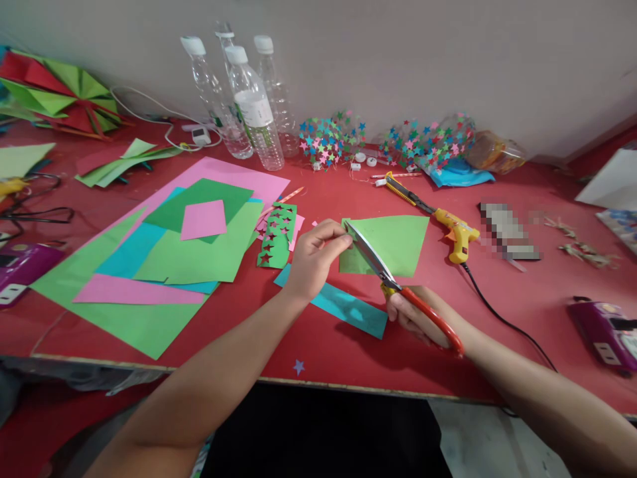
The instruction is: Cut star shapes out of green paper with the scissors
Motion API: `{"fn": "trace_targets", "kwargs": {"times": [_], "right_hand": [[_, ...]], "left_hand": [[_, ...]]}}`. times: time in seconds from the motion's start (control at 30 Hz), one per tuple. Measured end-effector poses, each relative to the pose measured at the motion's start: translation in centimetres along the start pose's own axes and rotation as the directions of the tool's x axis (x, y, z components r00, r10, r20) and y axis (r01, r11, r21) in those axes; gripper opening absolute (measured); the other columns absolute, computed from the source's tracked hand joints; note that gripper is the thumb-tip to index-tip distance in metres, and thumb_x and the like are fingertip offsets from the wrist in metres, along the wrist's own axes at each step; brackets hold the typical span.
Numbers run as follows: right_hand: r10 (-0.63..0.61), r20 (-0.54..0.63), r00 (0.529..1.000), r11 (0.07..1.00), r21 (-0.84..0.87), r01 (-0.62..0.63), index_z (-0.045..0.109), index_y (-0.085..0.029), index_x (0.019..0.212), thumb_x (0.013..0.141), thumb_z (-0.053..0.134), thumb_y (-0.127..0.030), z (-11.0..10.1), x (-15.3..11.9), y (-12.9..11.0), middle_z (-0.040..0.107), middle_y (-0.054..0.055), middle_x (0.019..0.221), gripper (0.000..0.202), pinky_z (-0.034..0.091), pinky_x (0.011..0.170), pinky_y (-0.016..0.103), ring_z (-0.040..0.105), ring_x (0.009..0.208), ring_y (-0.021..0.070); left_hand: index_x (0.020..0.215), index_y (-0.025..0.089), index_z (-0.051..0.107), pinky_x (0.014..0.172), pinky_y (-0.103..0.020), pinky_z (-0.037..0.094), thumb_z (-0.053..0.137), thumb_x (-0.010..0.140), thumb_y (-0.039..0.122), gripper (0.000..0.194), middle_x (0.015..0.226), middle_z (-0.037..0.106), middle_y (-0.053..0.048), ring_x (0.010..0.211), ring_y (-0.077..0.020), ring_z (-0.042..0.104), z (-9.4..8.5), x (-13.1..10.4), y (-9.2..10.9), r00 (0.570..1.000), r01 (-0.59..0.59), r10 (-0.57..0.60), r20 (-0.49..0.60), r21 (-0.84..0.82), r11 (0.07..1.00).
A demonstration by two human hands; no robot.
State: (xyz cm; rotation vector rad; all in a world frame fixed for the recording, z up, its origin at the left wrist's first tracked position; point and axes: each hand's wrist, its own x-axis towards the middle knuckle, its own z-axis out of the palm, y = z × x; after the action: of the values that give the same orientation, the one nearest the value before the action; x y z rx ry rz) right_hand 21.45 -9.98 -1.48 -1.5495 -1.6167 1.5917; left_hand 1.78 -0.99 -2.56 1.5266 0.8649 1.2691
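My left hand (318, 255) is closed in a pinch on a bit of green paper beside the scissor tips. Whether that bit is joined to the light green sheet (393, 242) behind it, I cannot tell. In my right hand (415, 315) are scissors (371, 255) with red handles, their blades slanting up and left to my left fingertips. Part of the right hand is hidden by the handles. Below my hands lies a blue paper strip (348, 311). A green strip with star-shaped holes (276, 236) lies left of my left hand.
Stacked coloured sheets (124, 302) cover the left side. Several clear plastic bottles (259, 113) stand at the back, beside star-covered clear objects (428, 143). A yellow glue gun (460, 236), its cord trailing forward, and a utility knife (405, 192) lie right. A small star (298, 367) rests near the front edge.
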Motion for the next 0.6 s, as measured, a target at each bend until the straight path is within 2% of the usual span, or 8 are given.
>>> {"fn": "trace_targets", "kwargs": {"times": [0.23,0.43,0.6], "right_hand": [[0.004,-0.016,1.000,1.000,0.008,-0.004,0.045,-0.020,0.062,0.080,0.041,-0.078,0.18,-0.03,0.26,0.036,-0.006,0.040,0.061,0.023,0.035,0.023,0.032,0.032,0.0068],[-0.059,-0.015,0.998,0.998,0.003,0.059,0.045,-0.020,0.063,0.083,0.046,-0.072,-0.03,-0.10,0.40,0.036,-0.005,0.043,0.055,0.023,0.036,0.022,0.031,0.036,0.0069],[-0.033,-0.019,0.999,0.999,-0.002,0.033,0.042,-0.021,0.061,0.081,0.048,-0.073,0.08,-0.12,0.04,0.034,-0.006,0.043,0.056,0.021,0.036,0.022,0.030,0.036,0.0063]], "left_hand": [[0.063,0.021,0.056,0.070,-0.030,0.039,0.058,0.081,0.024,0.018,0.069,0.051,0.001,0.072,-0.0146,0.048,0.10,-0.02,-0.27,1.000,0.024,-0.024,-0.007,-0.009,1.000],[0.062,0.021,0.056,0.070,-0.030,0.039,0.058,0.080,0.022,0.018,0.068,0.052,0.001,0.072,-0.0147,0.049,0.04,0.03,-0.43,1.000,0.013,-0.013,-0.007,-0.049,0.999],[0.061,0.021,0.057,0.071,-0.031,0.038,0.058,0.080,0.020,0.019,0.067,0.051,0.001,0.070,-0.0144,0.047,-0.16,0.08,-0.43,1.000,-0.016,0.016,-0.004,-0.054,0.998]]}}
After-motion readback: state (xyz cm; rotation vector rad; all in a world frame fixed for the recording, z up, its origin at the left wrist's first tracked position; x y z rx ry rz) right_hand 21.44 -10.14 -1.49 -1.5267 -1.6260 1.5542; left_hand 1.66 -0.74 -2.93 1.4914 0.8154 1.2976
